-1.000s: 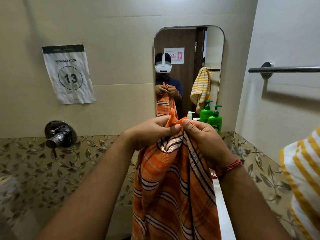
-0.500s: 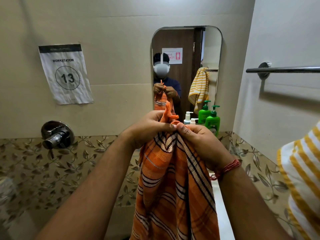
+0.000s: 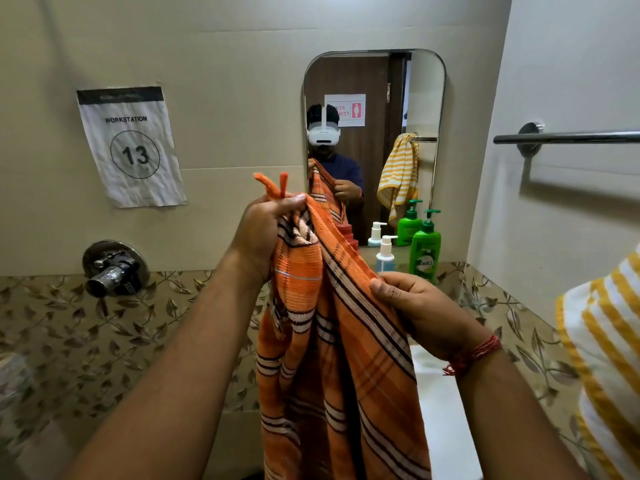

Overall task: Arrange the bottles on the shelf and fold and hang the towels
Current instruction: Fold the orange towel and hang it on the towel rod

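Orange cloth with black and white stripes fills the middle of the view: the orange towel (image 3: 332, 341) hangs down in front of the person, held up at chest height before the mirror (image 3: 374, 143). The left hand (image 3: 266, 230) grips its bunched top corner in a closed fist, with two orange tassels sticking up above the knuckles. The right hand (image 3: 415, 310), lower and to the right, pinches the towel's striped edge between thumb and curled fingers; a red thread band (image 3: 474, 355) circles that wrist. Behind the towel, on the ledge below the mirror, stand a green pump bottle (image 3: 424, 251), whose label is too small to read with certainty, and just to its left a white pump bottle (image 3: 385, 254) with a pale blue lower part; the towel's edge hides part of the ledge beside them. The mirror doubles both bottles and shows a door sign in pink, reversed, with "FOR" legible at its top. A yellow-and-white striped towel (image 3: 602, 358) hangs at the right edge of the view, below a metal towel bar (image 3: 568, 137) fixed to the right wall. On the left wall a creased paper sheet (image 3: 130, 147) reads "WORKSTATION" above a circled "13"; its dark header strip is not legible. Below it a chrome tap valve (image 3: 114, 268) juts from the wall, just above the band of leaf-patterned tiles (image 3: 86, 334).
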Motion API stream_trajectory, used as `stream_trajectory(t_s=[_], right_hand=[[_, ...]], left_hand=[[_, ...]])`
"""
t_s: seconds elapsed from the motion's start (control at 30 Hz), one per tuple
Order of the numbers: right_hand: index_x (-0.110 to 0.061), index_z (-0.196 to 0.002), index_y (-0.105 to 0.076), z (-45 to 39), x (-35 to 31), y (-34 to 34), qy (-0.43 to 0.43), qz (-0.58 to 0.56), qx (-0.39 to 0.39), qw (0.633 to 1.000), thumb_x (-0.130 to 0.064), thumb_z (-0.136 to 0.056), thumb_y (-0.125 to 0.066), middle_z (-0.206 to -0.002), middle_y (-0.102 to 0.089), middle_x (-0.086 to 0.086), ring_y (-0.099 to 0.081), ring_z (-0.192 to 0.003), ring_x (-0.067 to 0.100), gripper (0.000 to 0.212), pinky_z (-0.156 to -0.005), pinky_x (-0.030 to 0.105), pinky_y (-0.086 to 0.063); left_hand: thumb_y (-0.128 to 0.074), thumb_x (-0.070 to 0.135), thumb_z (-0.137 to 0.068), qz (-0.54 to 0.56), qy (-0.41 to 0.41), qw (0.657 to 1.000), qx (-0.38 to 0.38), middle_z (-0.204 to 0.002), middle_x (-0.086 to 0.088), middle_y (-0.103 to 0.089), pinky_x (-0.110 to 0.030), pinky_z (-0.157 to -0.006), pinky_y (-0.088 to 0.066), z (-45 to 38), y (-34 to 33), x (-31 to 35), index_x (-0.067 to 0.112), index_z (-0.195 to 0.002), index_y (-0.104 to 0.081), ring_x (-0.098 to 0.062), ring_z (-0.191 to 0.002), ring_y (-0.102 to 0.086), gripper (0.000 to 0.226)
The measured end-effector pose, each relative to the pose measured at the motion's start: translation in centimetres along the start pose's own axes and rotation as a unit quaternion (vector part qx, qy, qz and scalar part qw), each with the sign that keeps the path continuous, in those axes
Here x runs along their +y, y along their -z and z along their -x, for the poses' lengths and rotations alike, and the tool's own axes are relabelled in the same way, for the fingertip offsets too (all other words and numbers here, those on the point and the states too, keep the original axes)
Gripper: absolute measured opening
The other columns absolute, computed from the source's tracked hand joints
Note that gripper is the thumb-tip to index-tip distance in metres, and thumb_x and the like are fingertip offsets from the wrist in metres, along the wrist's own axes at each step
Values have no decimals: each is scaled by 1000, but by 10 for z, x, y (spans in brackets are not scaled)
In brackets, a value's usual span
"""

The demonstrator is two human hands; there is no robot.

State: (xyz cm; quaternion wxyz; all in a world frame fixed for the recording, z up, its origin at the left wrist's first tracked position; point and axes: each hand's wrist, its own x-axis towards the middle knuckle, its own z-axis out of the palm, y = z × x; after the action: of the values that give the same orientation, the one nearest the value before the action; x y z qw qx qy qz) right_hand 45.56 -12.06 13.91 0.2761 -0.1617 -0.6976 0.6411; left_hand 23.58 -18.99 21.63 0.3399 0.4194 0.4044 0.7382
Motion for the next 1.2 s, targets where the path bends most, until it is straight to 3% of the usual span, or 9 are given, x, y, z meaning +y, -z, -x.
stream_trajectory(t_s=[0.1,0.23,0.4,0.53,0.67,0.87,1.07,1.2], right_hand=[[-13,-112,-70,3,6,8,-7,27,5,1000,-56,-78,-73,-112,-69,21,-66,-101,37,55,-89,49,-53],[-14,-100,-75,3,4,12,17,-10,20,1000,-36,-87,-61,-98,-73,13,-71,-88,25,29,-73,31,-61],[-8,-99,-70,3,-13,2,77,-41,56,995,-29,-85,-55,-82,-75,7,-72,-74,19,29,-60,25,-59],[-10,-96,-70,-4,-31,-4,103,15,49,993,-31,-83,-56,-80,-75,2,-72,-75,16,28,-63,23,-58],[-11,-100,-71,-11,-43,-9,102,69,29,992,-27,-89,-58,-89,-75,5,-72,-83,21,24,-72,30,-60],[-13,-99,-72,-12,-44,-7,109,118,46,986,-21,-98,-53,-93,-76,7,-73,-87,22,21,-76,31,-60],[3,-101,-67,-10,-42,-6,116,105,51,986,-38,-89,-60,-91,-69,15,-68,-85,30,42,-74,35,-58],[11,-109,-58,-8,-33,-3,76,113,17,991,-39,-87,-65,-102,-63,32,-64,-95,46,55,-87,52,-54]], left_hand=[[-54,4,-95,-3,-4,1000,11,-65,-9,-69,-27,-57,-57,-1,7,2,4,-81,-63,-20,-58,-68,16],[-59,5,-93,-64,2,998,14,-68,-7,-71,-28,-58,-57,-2,17,3,7,-87,-64,-20,-61,-70,8],[-58,-7,-89,-188,-4,982,-7,-83,-5,-66,-24,-64,-55,-5,22,4,10,-98,-63,-17,-76,-67,20],[-65,9,-94,-266,-27,956,-120,-110,-2,-74,-28,-82,-59,9,6,7,15,-122,-61,-15,-101,-72,29],[-65,33,-92,-329,-8,901,-282,-131,0,-65,-35,-97,-56,23,-15,2,21,-137,-56,-14,-119,-64,47],[-62,45,-87,-332,47,901,-274,-114,-12,-71,-48,-94,-58,23,-13,-6,16,-121,-65,-26,-105,-71,44],[-62,18,-97,-279,18,922,-268,-108,-11,-68,-43,-93,-56,18,-11,-14,20,-106,-66,-27,-105,-68,10],[-64,13,-95,-241,-27,944,-226,-96,-4,-68,-37,-86,-55,18,-11,-15,17,-100,-67,-21,-94,-68,7]])
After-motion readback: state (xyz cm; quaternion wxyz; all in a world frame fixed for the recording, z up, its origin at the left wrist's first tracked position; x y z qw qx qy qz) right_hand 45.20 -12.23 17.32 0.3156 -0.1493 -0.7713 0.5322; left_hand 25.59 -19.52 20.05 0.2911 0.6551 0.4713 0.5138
